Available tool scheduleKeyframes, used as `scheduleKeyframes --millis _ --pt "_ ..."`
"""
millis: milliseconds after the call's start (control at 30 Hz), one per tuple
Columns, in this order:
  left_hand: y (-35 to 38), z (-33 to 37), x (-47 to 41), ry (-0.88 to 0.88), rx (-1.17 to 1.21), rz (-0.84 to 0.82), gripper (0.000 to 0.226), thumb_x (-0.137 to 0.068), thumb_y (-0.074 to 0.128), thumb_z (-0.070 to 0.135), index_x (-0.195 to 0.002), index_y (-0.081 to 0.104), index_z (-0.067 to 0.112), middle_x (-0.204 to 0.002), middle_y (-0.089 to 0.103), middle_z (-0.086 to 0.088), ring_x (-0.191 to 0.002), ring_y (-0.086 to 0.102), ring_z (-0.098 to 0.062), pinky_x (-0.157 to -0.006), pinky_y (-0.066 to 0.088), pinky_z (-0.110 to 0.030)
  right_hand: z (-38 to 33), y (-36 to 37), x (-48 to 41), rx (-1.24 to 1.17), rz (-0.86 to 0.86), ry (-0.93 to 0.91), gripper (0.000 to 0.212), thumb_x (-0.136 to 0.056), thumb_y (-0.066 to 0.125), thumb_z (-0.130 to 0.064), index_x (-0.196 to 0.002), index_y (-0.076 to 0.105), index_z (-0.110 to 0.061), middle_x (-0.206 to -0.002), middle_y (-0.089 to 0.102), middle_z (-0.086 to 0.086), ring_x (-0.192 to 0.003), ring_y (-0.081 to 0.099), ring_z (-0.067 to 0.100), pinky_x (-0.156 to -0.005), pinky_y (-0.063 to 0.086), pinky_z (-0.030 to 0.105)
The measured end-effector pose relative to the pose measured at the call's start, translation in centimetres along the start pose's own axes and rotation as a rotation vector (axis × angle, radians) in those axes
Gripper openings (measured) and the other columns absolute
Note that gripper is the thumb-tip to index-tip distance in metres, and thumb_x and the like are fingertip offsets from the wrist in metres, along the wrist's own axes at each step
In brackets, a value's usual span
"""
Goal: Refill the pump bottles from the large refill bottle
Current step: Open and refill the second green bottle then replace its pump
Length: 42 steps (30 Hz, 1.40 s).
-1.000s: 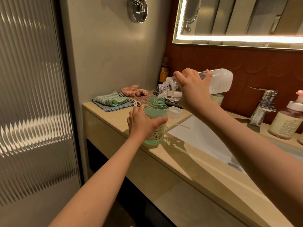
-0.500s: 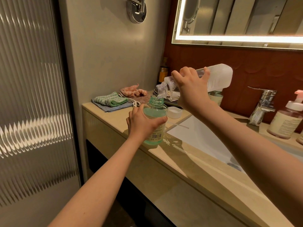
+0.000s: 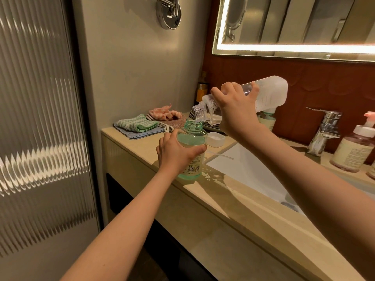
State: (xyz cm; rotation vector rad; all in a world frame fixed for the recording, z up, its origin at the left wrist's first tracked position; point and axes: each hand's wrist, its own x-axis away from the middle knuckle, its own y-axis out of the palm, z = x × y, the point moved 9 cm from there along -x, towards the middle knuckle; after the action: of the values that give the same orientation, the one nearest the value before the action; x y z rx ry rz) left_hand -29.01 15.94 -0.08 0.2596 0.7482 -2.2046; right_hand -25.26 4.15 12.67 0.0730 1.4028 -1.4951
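A green-tinted pump bottle [image 3: 192, 136] with its pump off stands upright on the beige counter [image 3: 233, 197], and my left hand [image 3: 176, 153] grips its body. My right hand [image 3: 235, 110] holds the large clear refill bottle [image 3: 269, 94] tilted mouth-down to the left, its neck just above the green bottle's open mouth. A thin stream of clear liquid runs into it, and foam shows inside the refill bottle's neck. A white cap [image 3: 216, 138] lies on the counter behind the green bottle. Another pump bottle [image 3: 355, 149] with a pink pump stands at the right.
A white sink basin [image 3: 249, 171] lies under my right arm, with a chrome tap [image 3: 324, 128] behind it. Folded cloths [image 3: 138, 126] and a pink cloth [image 3: 164, 113] lie at the counter's left end. Liquid drops sit on the counter edge [image 3: 211, 175]. A ribbed glass door [image 3: 36, 128] stands at left.
My right hand has raised the refill bottle's base, tipping it more steeply, and the liquid now runs into the green bottle. My left hand has stayed on the green bottle.
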Motion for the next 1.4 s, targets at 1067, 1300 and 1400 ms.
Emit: scheduleKeyframes --millis 1067,1300,1400 --pt "0.1 -0.1 -0.2 0.008 -0.002 -0.003 0.068 -0.067 0.073 0.055 -0.12 0.048 0.021 -0.121 0.047 -0.007 -0.118 0.039 -0.024 -0.099 0.03 -0.036 -2.0 -2.0 0.3 0.13 0.01 -0.094 0.052 -0.087 0.056 -0.009 -0.133 0.034 -0.012 -0.138 0.035 0.017 -0.131 0.026 0.035 -0.11 0.004 0.057" --pt "0.1 0.0 -0.1 0.005 -0.008 -0.012 0.072 -0.066 0.072 0.057 -0.122 0.047 0.02 -0.121 0.047 -0.007 -0.119 0.039 -0.024 -0.101 0.029 -0.036 -2.6 -2.3 0.3 0.167 0.015 -0.139 0.051 -0.089 0.055 -0.009 -0.134 0.031 -0.011 -0.14 0.032 0.018 -0.133 0.023 0.035 -0.111 0.002 0.057" --pt "0.1 0.0 -0.1 0.0 -0.002 -0.016 0.072 -0.065 0.073 0.057 -0.122 0.047 0.02 -0.121 0.047 -0.007 -0.118 0.039 -0.024 -0.102 0.03 -0.037 -2.8 -2.4 0.3 0.181 0.013 -0.149 0.051 -0.088 0.055 -0.008 -0.133 0.031 -0.011 -0.14 0.032 0.018 -0.133 0.024 0.036 -0.111 0.001 0.058"
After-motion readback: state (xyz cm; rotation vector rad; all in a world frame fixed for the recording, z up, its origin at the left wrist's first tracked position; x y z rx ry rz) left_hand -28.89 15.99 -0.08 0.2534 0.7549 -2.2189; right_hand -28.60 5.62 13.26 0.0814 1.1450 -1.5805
